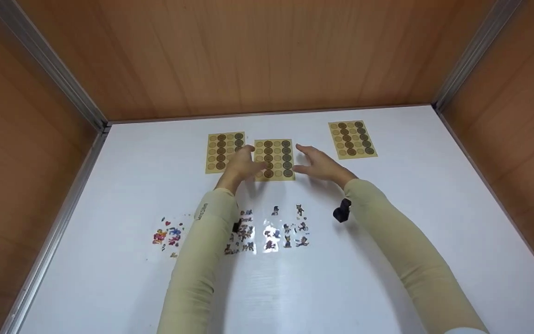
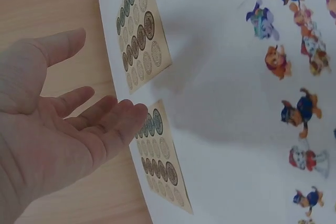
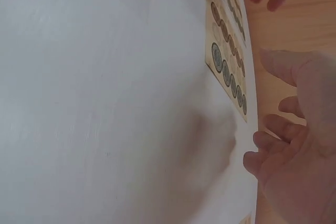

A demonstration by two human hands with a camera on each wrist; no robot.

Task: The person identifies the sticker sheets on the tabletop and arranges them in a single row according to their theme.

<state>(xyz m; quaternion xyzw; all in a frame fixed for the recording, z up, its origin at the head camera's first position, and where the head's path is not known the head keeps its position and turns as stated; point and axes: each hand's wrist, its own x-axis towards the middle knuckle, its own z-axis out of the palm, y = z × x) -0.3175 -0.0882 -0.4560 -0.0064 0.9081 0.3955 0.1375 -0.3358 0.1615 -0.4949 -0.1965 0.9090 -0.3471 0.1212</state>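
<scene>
Three yellow sheets with rows of printed circles lie on the white table. In the head view the left hand (image 1: pixel 242 165) is over the gap between the left sheet (image 1: pixel 212 157) and the middle sheet (image 1: pixel 274 144), thumb over the middle one. The right hand (image 1: pixel 319 164) is at the middle sheet's right edge. Both hands hold nothing, their fingers relaxed and apart. In the left wrist view the left palm (image 2: pixel 68 135) faces up beside two sheets (image 2: pixel 149 51). The right hand (image 3: pixel 302 145) appears in its wrist view near a sheet (image 3: pixel 223 66); whether it touches is unclear.
The third yellow sheet (image 1: pixel 352 139) lies at the back right. Clear sheets of small cartoon stickers (image 1: pixel 270 234) and a colourful sticker group (image 1: pixel 167 235) are nearer the front. A black object (image 1: pixel 342 211) shows by the right forearm. Wooden walls (image 1: pixel 267 55) enclose the table.
</scene>
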